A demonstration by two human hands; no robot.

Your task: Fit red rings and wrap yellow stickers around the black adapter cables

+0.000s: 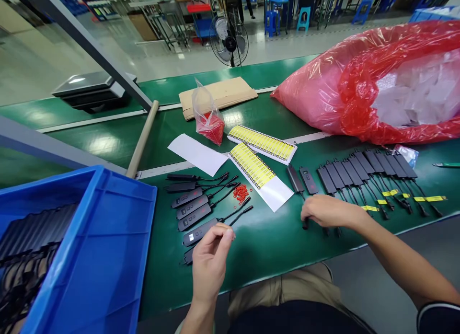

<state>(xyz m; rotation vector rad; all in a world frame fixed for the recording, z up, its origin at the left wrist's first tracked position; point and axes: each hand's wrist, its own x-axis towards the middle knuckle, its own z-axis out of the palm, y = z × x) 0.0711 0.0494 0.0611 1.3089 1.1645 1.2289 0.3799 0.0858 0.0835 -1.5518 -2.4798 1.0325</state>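
My left hand [212,257] is raised over the near table edge, thumb and fingertips pinched together; whatever they hold is too small to make out. Beside it lies a column of black controller boxes with short cables [194,216], some showing buttons and a small display. Small red rings [242,193] are heaped by their cable ends. My right hand [325,210] is closed over the black cable [305,224] of a controller box [295,179], its fingertips partly hidden. Another controller box with buttons [308,180] lies just above that hand.
Rightward stands a row of black boxes [347,173], several cables bearing yellow labels [370,208]. Yellow label sheets [251,164], white paper [197,154], a bag of red rings [210,125] and cardboard [233,92] lie beyond. A blue bin [104,243] stands left, a red plastic bag [316,92] back right.
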